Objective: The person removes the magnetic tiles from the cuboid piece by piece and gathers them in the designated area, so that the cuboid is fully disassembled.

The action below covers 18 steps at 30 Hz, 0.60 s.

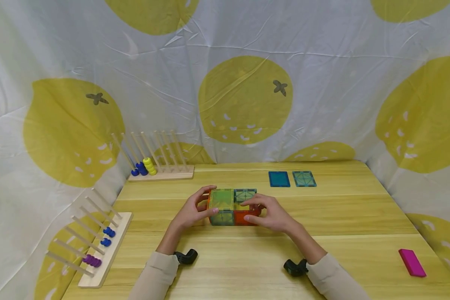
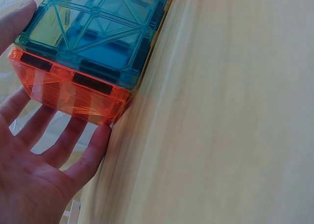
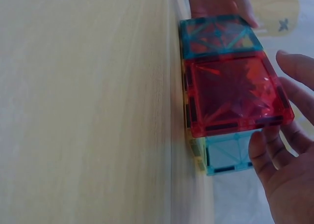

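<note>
Smooth, glossy, see-through plastic is being shown by the tile box [image 1: 222, 199] and 2 flat tiles [image 1: 279, 179]; grained wood with a soft sheen is being seen in the tabletop [image 1: 240, 258], plain matt wood in 2 peg racks [image 1: 111, 255]; creased, faintly shiny cloth is being displayed by the curtain [image 1: 243, 37], matt cloth by the sleeves [image 1: 155, 275]

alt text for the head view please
A person's left hand and right hand hold opposite ends of a box of see-through coloured tiles on a wooden table. Beyond it lie a blue tile and a pale green tile; two peg racks with beads stand at left, and a pink block lies at right.
</note>
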{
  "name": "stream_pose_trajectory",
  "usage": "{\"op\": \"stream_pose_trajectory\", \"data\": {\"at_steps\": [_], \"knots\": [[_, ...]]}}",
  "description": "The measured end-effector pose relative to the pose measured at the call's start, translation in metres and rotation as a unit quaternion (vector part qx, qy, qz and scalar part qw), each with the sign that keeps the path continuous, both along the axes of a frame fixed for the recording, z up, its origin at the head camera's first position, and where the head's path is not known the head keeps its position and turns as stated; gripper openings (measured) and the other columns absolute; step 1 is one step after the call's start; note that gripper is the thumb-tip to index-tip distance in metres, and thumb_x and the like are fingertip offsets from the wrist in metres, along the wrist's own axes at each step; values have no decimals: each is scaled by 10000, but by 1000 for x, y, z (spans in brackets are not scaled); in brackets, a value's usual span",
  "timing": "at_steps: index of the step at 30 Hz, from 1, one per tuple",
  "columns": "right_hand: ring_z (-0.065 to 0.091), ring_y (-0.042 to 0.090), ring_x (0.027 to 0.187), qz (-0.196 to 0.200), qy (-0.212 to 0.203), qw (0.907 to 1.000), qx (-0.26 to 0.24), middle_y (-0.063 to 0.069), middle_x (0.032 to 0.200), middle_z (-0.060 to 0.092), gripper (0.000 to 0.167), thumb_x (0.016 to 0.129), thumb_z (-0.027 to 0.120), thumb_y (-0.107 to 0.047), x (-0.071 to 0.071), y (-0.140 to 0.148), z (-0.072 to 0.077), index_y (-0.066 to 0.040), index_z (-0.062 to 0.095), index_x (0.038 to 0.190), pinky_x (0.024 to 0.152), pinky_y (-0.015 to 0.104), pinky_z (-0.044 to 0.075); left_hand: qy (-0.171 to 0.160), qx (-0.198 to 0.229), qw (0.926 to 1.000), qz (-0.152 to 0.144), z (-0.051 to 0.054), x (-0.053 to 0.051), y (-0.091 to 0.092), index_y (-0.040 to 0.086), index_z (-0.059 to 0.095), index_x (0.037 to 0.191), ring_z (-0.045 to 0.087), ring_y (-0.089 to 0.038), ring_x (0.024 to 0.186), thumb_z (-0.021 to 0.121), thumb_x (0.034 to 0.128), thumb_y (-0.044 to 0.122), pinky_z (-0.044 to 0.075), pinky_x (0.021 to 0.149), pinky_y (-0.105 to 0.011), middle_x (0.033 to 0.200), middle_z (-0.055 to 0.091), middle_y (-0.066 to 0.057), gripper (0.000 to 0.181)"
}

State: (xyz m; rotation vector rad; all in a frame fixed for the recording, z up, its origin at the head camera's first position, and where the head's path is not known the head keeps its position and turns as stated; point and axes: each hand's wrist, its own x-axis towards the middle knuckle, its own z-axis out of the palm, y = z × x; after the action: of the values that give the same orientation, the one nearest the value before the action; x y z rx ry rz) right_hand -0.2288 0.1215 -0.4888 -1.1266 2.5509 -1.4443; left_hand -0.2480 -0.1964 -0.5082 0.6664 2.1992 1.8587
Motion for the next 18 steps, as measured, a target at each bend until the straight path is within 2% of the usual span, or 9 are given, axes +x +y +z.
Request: {"op": "stream_pose_trajectory", "data": {"at_steps": [3,10,18], "knots": [[553,146,758,9,85,9999,74,-25,901,615,349,941,775,-248,0,-3,0,-86,742,1248,669,309,526,10,3,10000,-2,0,0,0,221,461,1516,484,-417,1375,796,906,107,586,939,-331,1526,455,-142,705],[537,139,792,-17,65,9997,219,-32,940,629,318,947,768,-264,0,-8,0,-129,760,1234,667,292,505,-24,-12,10000,-6,0,0,0,223,455,1522,482,-413,1378,792,909,102,587,932,-328,1525,455,-138,710],[540,83,819,-46,127,9992,364,-78,966,638,201,965,746,-204,-2,-10,-2,-212,792,1161,694,260,481,-5,-34,10000,-21,1,0,1,65,388,1559,479,-423,1368,787,912,93,586,922,-312,1524,453,-153,761]]}}
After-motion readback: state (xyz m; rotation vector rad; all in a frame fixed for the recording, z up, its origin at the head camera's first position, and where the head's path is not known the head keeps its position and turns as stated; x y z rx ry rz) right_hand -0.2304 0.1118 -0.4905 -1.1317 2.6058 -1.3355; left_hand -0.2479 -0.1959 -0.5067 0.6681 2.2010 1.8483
